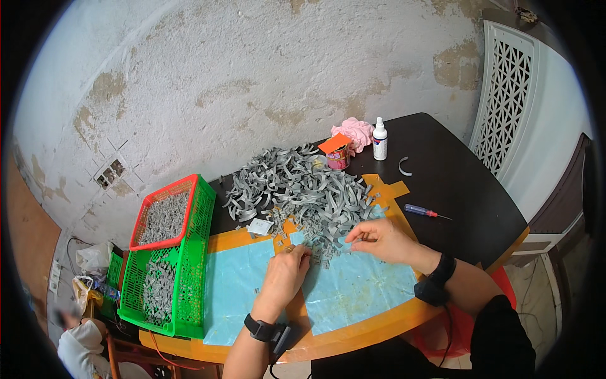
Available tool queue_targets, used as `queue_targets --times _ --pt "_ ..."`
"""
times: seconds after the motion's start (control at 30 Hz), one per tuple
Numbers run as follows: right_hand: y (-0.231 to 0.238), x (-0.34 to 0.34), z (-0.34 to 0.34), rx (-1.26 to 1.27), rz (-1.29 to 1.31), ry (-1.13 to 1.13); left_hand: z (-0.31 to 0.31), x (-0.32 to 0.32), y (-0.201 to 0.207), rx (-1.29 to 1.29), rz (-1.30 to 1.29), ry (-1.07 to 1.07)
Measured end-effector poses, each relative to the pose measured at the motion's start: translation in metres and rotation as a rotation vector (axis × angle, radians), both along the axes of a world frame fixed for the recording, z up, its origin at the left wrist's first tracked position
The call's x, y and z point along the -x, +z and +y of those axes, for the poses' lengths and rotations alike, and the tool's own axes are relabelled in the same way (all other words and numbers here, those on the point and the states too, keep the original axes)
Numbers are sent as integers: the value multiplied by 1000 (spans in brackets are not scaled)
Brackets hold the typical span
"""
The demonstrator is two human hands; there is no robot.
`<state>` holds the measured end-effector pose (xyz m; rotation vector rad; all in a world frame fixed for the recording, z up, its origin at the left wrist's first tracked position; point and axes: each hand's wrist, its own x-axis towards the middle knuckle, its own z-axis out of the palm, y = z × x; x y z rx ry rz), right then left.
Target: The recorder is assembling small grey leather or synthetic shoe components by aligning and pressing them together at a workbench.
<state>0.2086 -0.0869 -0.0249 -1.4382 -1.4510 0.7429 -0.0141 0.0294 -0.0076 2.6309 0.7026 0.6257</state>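
Note:
My left hand (287,270) rests low over the blue sheet (240,290), its fingers curled together beside a cluster of small grey pieces (325,255). What those fingers hold, if anything, is hidden. To its right, my right hand (382,241) is closed in a pinch just at the near edge of the pile; whatever sits between its fingertips is too small to name. Beyond both hands spreads a large heap of curved grey strips (284,183), with smaller grey bits along its near side.
Left stand a green basket (196,252) and a red-rimmed basket (194,196), both with small grey pieces. A screwdriver (421,210), white spray bottle (380,140), tin (339,158) and pink cloth (357,132) lie on the black table (467,189). Another person (82,344) is at lower left.

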Motion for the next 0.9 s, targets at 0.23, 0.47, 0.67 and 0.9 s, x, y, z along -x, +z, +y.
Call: queue_targets --times 0.23,0.47,0.67,0.9 --pt "12 0 -1 111 532 165 -8 -9 1 1246 -302 -116" --pt "15 6 -5 158 618 178 -13 -16 3 1582 -371 -150" --pt "8 10 -2 116 387 167 -16 -17 -9 1287 -318 -198" --pt "-4 13 -1 -58 132 82 -18 -20 -16 1272 -350 -155"
